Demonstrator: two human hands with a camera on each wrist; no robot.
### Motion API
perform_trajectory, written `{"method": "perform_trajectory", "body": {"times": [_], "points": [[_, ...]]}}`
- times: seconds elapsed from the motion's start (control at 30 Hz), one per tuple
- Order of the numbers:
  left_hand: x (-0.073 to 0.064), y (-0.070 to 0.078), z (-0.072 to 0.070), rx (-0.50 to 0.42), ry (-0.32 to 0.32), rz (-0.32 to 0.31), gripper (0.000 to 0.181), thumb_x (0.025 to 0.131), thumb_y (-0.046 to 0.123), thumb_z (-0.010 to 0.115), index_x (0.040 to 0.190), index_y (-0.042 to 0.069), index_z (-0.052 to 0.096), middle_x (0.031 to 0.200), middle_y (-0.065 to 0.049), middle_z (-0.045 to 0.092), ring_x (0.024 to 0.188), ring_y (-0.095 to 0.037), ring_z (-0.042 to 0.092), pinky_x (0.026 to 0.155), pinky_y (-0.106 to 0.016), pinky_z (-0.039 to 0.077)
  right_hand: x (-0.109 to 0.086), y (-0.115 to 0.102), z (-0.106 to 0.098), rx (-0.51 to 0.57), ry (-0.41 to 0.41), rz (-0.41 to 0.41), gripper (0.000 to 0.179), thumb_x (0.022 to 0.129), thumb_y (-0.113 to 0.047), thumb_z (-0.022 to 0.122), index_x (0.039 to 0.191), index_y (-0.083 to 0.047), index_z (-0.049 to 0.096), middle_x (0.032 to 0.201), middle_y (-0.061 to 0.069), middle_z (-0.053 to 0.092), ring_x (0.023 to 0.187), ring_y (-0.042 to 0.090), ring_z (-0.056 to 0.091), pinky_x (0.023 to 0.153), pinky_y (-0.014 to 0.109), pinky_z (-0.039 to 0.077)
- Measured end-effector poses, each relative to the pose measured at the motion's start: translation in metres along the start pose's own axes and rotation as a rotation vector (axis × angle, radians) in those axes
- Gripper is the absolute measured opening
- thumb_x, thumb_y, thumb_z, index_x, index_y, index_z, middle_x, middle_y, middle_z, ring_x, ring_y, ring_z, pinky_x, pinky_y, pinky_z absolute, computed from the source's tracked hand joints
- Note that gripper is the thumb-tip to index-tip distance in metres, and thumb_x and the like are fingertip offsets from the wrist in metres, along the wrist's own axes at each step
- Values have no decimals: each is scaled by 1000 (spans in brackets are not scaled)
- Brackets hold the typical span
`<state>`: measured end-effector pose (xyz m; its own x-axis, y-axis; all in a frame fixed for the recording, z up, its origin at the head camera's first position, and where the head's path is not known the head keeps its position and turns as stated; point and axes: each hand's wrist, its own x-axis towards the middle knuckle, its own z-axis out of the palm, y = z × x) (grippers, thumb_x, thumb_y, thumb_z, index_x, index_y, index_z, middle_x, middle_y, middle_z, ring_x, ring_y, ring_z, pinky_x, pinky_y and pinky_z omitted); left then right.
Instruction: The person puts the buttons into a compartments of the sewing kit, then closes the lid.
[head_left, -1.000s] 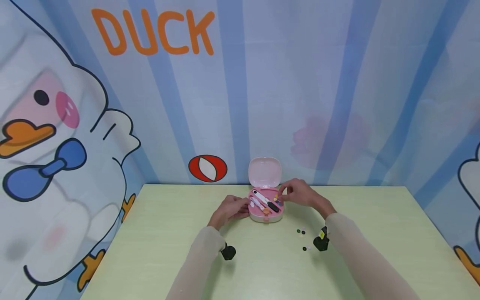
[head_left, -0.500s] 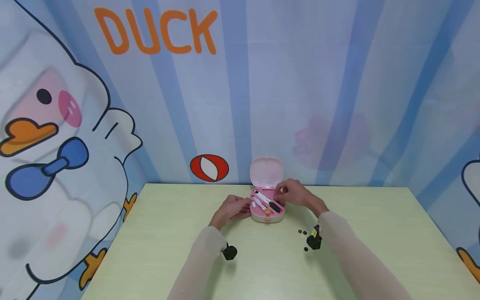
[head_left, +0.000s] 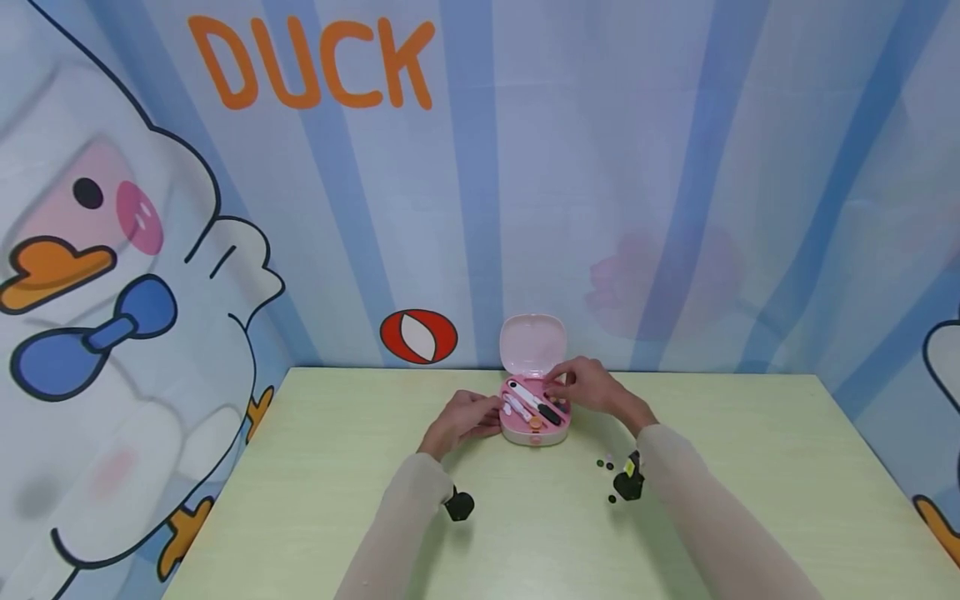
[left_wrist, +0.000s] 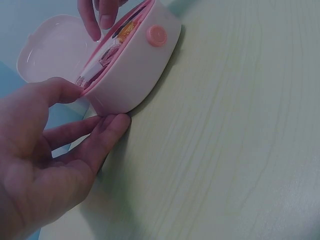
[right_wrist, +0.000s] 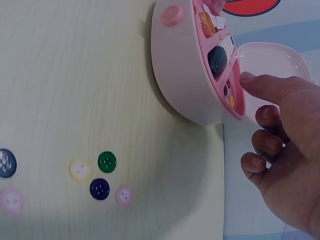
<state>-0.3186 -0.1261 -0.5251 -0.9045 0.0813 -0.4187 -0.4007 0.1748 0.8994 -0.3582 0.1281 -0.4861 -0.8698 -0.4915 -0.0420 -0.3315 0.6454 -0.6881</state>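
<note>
An open pink-and-white sewing box (head_left: 533, 437) stands near the table's back edge, its translucent lid (head_left: 532, 346) raised. My left hand (head_left: 459, 417) grips the box's left side, the thumb (left_wrist: 65, 91) at the rim and fingers low against the wall. My right hand (head_left: 587, 385) is over the box's right compartment, its thumb (right_wrist: 265, 87) reaching across the rim. Its index fingertip is hidden, so I cannot tell whether it pinches something. Inside lie a white tool with a black end (head_left: 551, 414), a gold dotted thimble (right_wrist: 206, 25) and small buttons in the right compartment.
Several loose buttons lie on the table right of the box, among them a green button (right_wrist: 107, 162), a dark blue button (right_wrist: 99, 189) and a pink button (right_wrist: 124, 196). A printed duck curtain (head_left: 540, 167) hangs right behind the table.
My right hand has moved left, further over the box, then slightly toward its back. The left hand keeps its grip on the box's side. The head view has shifted slightly.
</note>
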Motion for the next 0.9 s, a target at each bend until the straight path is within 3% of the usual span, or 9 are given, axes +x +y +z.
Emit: {"method": "perform_trajectory", "body": {"times": [0.47,0.73,0.9], "points": [[-4,2,2,20,-18,19,35,103,25,67,123,-3,68,105,-13,73,89,-21,70,85,-32,62,-38,10,-19,-43,61,-117,31,97,-17,74,126,-5,73,65,-1,51,59,14,44,53,26,35],[-3,1,1,15,-24,21,35,103,25,66,123,-4,68,105,-14,73,89,-21,70,86,-32,62,-72,24,-15,-39,49,-175,30,96,-16,75,123,-3,74,63,-6,48,57,8,40,54,24,34],[-4,2,1,10,-25,18,36,103,25,66,124,-4,67,106,-14,73,89,-21,70,86,-32,62,-94,37,-9,-39,23,-171,29,95,-15,77,121,-3,75,63,-9,47,58,5,39,55,22,34]]}}
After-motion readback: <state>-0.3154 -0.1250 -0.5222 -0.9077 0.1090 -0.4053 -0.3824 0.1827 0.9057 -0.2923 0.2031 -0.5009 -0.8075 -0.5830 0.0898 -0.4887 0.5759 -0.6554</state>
